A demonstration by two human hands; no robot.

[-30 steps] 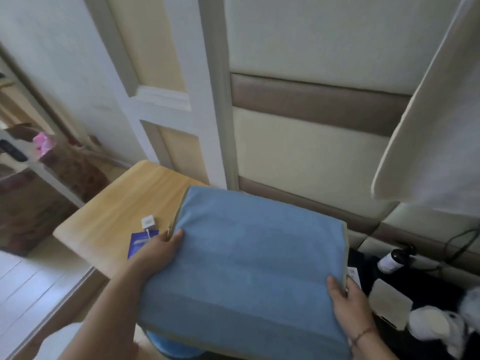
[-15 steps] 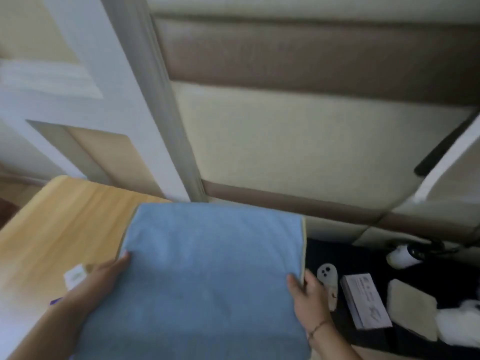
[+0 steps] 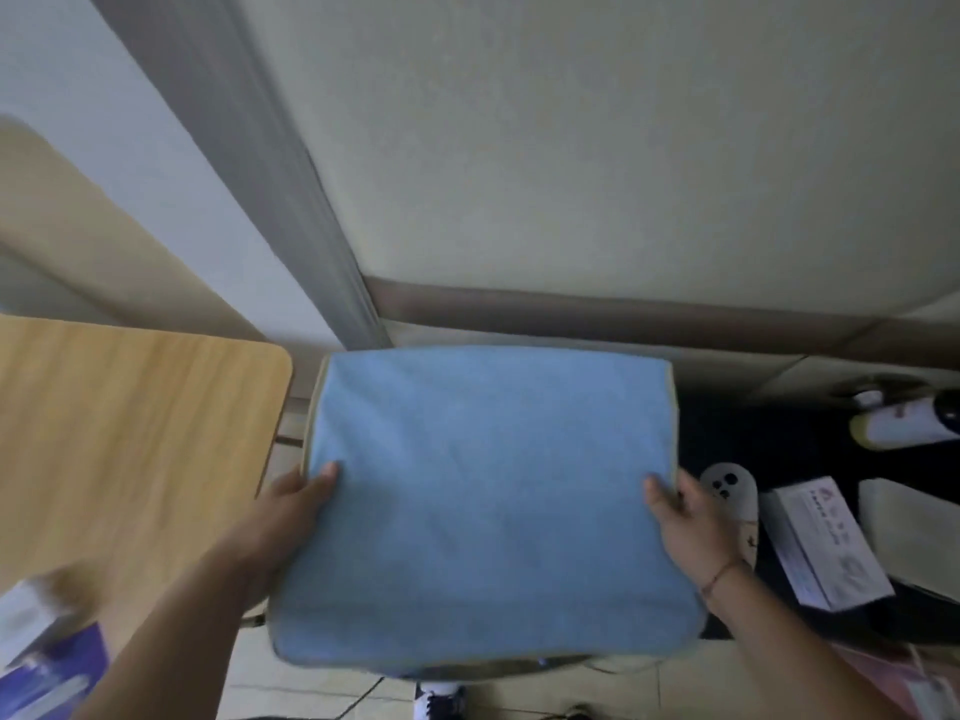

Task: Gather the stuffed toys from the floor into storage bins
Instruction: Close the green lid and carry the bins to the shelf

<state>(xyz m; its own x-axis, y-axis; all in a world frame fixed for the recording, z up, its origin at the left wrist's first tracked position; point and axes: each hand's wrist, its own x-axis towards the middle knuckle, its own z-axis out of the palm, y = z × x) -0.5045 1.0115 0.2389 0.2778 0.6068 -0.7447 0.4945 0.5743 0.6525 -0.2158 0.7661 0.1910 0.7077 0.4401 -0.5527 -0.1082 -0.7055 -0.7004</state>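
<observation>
Lowered now between the pale wooden tabletop (image 3: 130, 433) and dark clutter, the soft blue fabric cushion (image 3: 488, 501) sits clamped by left hand (image 3: 291, 517) and right hand (image 3: 685, 522), no bin visible, gathering seemingly barely begun.

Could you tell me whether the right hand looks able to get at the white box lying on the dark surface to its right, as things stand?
Probably not yet: the right hand is gripping the blue cushion's edge. Nothing lies across the white box, so once freed, the hand's way looks open.
</observation>
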